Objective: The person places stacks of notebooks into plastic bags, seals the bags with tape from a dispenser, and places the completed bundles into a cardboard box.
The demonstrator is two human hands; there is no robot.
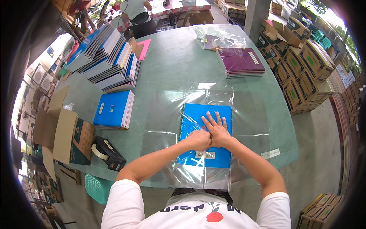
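Observation:
A blue spiral notebook (192, 114) lies in front of me on a sheet of clear plastic film (164, 149), which spreads out past it on all sides. My right hand (218, 131) presses flat on the notebook's cover with its fingers spread. Beside it, touching its wrist side, my left hand (198, 140) is curled closed over the cover. What the left fingers hold, if anything, is hidden. A pale label (205, 155) shows on the cover below my hands.
At left stand a blue notebook stack (113, 108), a taller leaning notebook pile (110, 63), an open carton (72, 133) and a black tape dispenser (108, 152). Purple notebooks (240, 63) and crumpled plastic (219, 36) lie far right on the glass-topped table (167, 57). Another person (137, 17) stands beyond.

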